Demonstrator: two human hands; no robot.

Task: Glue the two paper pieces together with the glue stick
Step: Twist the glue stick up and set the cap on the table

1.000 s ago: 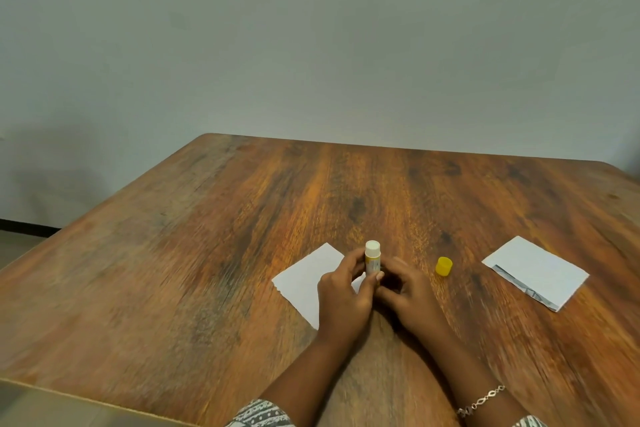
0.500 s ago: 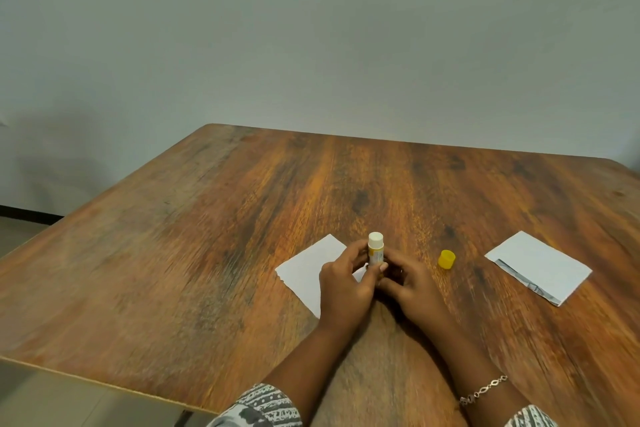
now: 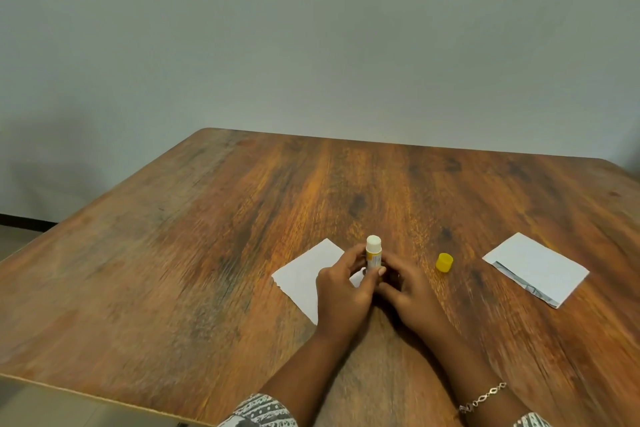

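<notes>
Since the torn-edged white paper sheet [image 3: 298,276] waits under the left hand [image 3: 343,293], that hand grips the uncapped white glue stick [image 3: 373,252] upright; the right hand [image 3: 414,300] meets its base, grip hidden, likely twisting; round yellow cap [image 3: 444,262] and folded white paper [image 3: 536,267] lie right of it

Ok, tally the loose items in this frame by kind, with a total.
Paper pieces: 2, the left paper partly under the left hand, the right paper lying apart.
Glue stick: 1, uncapped, held upright.
Yellow cap: 1, lying loose.
Total: 4.
</notes>
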